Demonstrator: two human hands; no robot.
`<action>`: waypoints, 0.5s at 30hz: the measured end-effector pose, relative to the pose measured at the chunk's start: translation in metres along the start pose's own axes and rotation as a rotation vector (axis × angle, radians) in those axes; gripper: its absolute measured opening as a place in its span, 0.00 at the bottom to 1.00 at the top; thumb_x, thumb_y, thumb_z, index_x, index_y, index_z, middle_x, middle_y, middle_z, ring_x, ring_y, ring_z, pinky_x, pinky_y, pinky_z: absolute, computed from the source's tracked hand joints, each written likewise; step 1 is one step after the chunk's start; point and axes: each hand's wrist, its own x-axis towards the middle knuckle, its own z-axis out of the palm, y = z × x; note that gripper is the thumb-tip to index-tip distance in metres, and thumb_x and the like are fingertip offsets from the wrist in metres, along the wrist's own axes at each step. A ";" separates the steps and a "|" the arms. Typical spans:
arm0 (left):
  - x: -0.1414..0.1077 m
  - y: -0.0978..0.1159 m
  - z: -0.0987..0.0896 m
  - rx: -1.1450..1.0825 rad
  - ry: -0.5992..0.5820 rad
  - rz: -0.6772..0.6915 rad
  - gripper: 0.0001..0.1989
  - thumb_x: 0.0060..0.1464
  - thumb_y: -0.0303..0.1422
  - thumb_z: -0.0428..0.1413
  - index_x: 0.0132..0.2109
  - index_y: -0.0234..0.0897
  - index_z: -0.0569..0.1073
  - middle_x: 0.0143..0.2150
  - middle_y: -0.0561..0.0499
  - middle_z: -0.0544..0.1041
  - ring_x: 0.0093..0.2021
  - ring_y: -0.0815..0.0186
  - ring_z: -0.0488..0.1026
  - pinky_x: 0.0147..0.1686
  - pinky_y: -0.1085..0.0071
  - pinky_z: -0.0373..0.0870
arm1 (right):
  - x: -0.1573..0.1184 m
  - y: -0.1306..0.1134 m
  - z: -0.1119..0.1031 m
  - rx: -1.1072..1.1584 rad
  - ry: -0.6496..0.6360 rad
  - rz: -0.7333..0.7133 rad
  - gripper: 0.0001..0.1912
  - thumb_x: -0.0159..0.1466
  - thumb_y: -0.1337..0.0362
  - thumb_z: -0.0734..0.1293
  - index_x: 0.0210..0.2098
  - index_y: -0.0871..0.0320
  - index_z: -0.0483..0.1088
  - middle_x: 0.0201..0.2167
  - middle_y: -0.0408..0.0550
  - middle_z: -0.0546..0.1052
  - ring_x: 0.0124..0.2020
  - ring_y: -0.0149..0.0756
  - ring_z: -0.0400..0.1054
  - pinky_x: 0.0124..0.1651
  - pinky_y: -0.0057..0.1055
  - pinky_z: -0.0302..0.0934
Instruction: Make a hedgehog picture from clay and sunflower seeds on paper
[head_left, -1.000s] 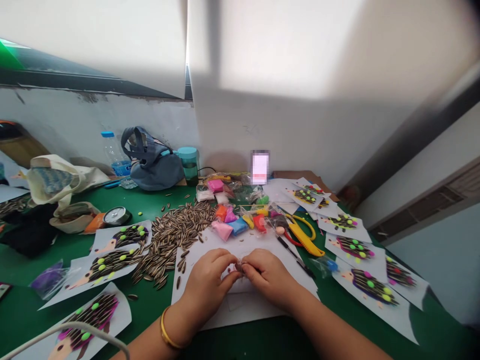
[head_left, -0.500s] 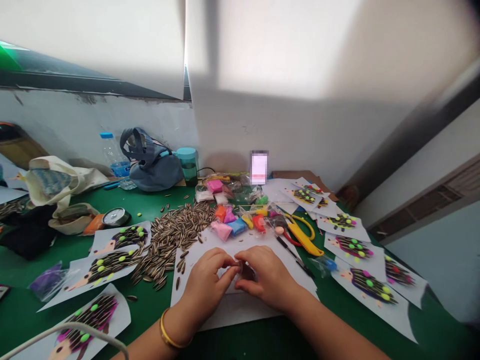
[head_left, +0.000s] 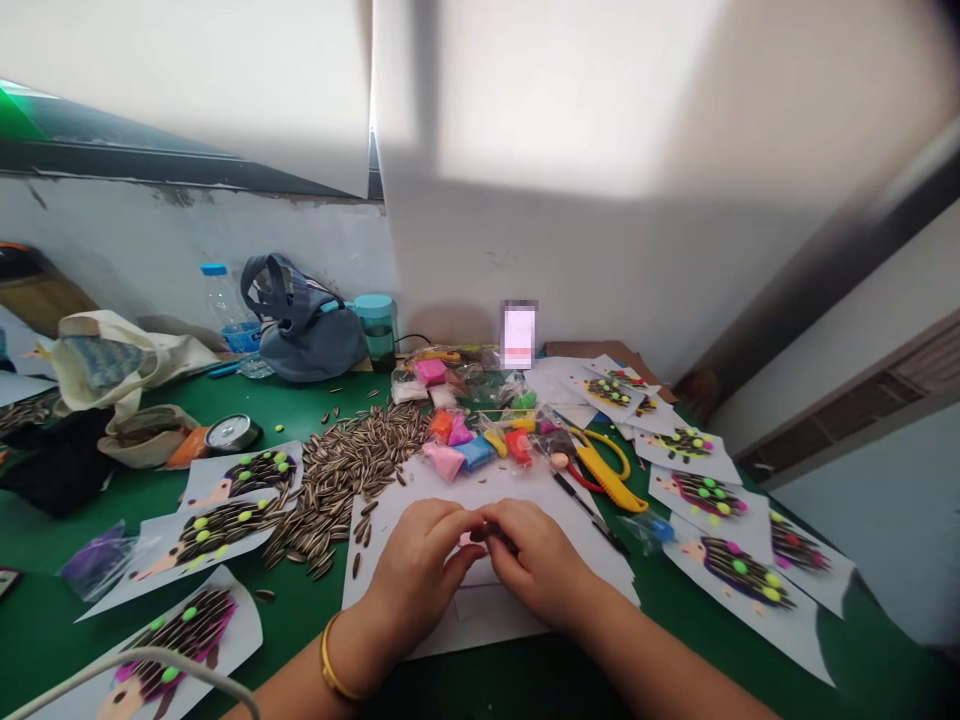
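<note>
My left hand [head_left: 424, 565] and my right hand [head_left: 536, 565] meet over a stack of white paper [head_left: 487, 605], fingertips close together. Between them is a small dark brown piece [head_left: 491, 530], apparently modelling clay, mostly hidden by my fingers. My right thumb and fingers pinch it, and the left fingertips close on its near side. Left of the paper spreads a heap of striped sunflower seeds [head_left: 360, 450], a few of them lying on the sheet. Just beyond my hands are bagged lumps of coloured clay [head_left: 476, 452].
Yellow-handled scissors [head_left: 611, 480] and a black pen [head_left: 581, 505] lie to the right. Hedgehog pictures with seed spines [head_left: 739, 575] line both sides. At the back stand a blue-grey bag [head_left: 311, 335], a lidded jar [head_left: 377, 335] and a water bottle [head_left: 229, 315]. A pale cable [head_left: 180, 660] crosses the lower left.
My fingertips have drawn closer together and curled in around the brown piece, which shows less now. The things on the table have stayed where they were.
</note>
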 end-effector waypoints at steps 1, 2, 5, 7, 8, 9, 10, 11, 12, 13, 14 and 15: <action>0.000 0.000 0.000 -0.006 0.006 0.030 0.12 0.60 0.28 0.58 0.51 0.42 0.74 0.41 0.47 0.78 0.41 0.59 0.75 0.42 0.63 0.72 | 0.000 -0.001 0.000 0.029 -0.003 0.048 0.13 0.63 0.72 0.62 0.45 0.54 0.69 0.37 0.45 0.76 0.38 0.37 0.69 0.42 0.33 0.60; 0.000 0.000 0.001 -0.014 0.012 0.054 0.13 0.60 0.27 0.58 0.52 0.42 0.74 0.41 0.47 0.78 0.40 0.60 0.75 0.41 0.63 0.72 | -0.001 -0.001 0.000 0.063 -0.006 0.097 0.11 0.62 0.72 0.62 0.43 0.54 0.69 0.36 0.44 0.76 0.37 0.36 0.68 0.39 0.32 0.60; 0.001 0.002 0.000 -0.019 0.041 0.082 0.09 0.62 0.29 0.56 0.49 0.40 0.75 0.38 0.47 0.78 0.38 0.61 0.75 0.39 0.65 0.72 | -0.001 -0.002 0.000 0.170 -0.014 0.195 0.08 0.63 0.71 0.63 0.41 0.55 0.67 0.33 0.42 0.75 0.33 0.33 0.67 0.35 0.28 0.60; 0.002 0.003 -0.001 0.005 0.049 0.071 0.07 0.63 0.29 0.56 0.47 0.39 0.75 0.37 0.48 0.78 0.37 0.62 0.75 0.38 0.66 0.72 | -0.001 -0.002 0.001 0.219 -0.019 0.214 0.06 0.63 0.70 0.63 0.40 0.55 0.67 0.32 0.42 0.75 0.32 0.32 0.67 0.33 0.27 0.60; 0.003 0.003 -0.002 0.025 0.048 0.063 0.06 0.63 0.29 0.55 0.46 0.39 0.75 0.36 0.48 0.78 0.37 0.62 0.75 0.38 0.66 0.72 | -0.001 -0.002 0.001 0.233 -0.015 0.221 0.06 0.63 0.70 0.63 0.40 0.55 0.67 0.32 0.42 0.75 0.31 0.32 0.67 0.33 0.27 0.60; 0.004 0.003 -0.003 0.048 0.043 0.053 0.06 0.63 0.29 0.54 0.44 0.39 0.75 0.36 0.48 0.78 0.37 0.62 0.75 0.38 0.65 0.71 | -0.001 -0.001 0.002 0.242 -0.010 0.226 0.06 0.63 0.70 0.63 0.39 0.55 0.67 0.32 0.41 0.75 0.31 0.31 0.67 0.32 0.26 0.60; 0.004 0.003 -0.004 0.074 0.033 0.042 0.06 0.64 0.30 0.53 0.43 0.39 0.75 0.35 0.48 0.78 0.36 0.62 0.74 0.38 0.65 0.71 | -0.001 -0.001 0.002 0.245 -0.005 0.228 0.06 0.62 0.70 0.64 0.39 0.55 0.67 0.31 0.41 0.74 0.30 0.31 0.67 0.31 0.26 0.59; 0.005 0.003 -0.004 0.102 0.020 0.031 0.07 0.64 0.31 0.52 0.41 0.39 0.75 0.34 0.48 0.78 0.35 0.61 0.74 0.37 0.65 0.70 | -0.001 -0.001 0.003 0.241 0.002 0.225 0.07 0.62 0.70 0.64 0.39 0.55 0.67 0.31 0.41 0.74 0.30 0.31 0.67 0.31 0.26 0.59; 0.005 0.002 -0.004 0.129 0.005 0.019 0.08 0.65 0.32 0.51 0.38 0.38 0.74 0.33 0.48 0.77 0.34 0.61 0.73 0.36 0.65 0.69 | -0.002 -0.001 0.004 0.231 0.011 0.217 0.07 0.61 0.71 0.65 0.39 0.55 0.67 0.30 0.40 0.74 0.30 0.31 0.67 0.32 0.26 0.59; 0.005 0.002 -0.004 0.153 -0.012 0.007 0.11 0.66 0.34 0.50 0.36 0.38 0.73 0.32 0.48 0.76 0.33 0.61 0.72 0.35 0.65 0.68 | -0.002 -0.001 0.005 0.217 0.021 0.205 0.08 0.60 0.71 0.65 0.38 0.54 0.67 0.30 0.40 0.74 0.30 0.31 0.66 0.32 0.26 0.59; 0.004 0.001 -0.004 0.173 -0.027 0.000 0.13 0.67 0.35 0.49 0.35 0.38 0.72 0.30 0.48 0.75 0.32 0.61 0.71 0.34 0.65 0.67 | -0.002 -0.001 0.006 0.197 0.031 0.188 0.08 0.59 0.71 0.66 0.38 0.54 0.67 0.30 0.40 0.74 0.30 0.31 0.66 0.32 0.27 0.59; 0.004 0.000 -0.003 0.185 -0.039 -0.005 0.15 0.67 0.37 0.47 0.33 0.38 0.71 0.29 0.48 0.75 0.31 0.62 0.70 0.32 0.66 0.66 | -0.001 -0.001 0.006 0.174 0.041 0.170 0.08 0.59 0.70 0.67 0.38 0.54 0.67 0.30 0.41 0.74 0.31 0.32 0.66 0.33 0.27 0.59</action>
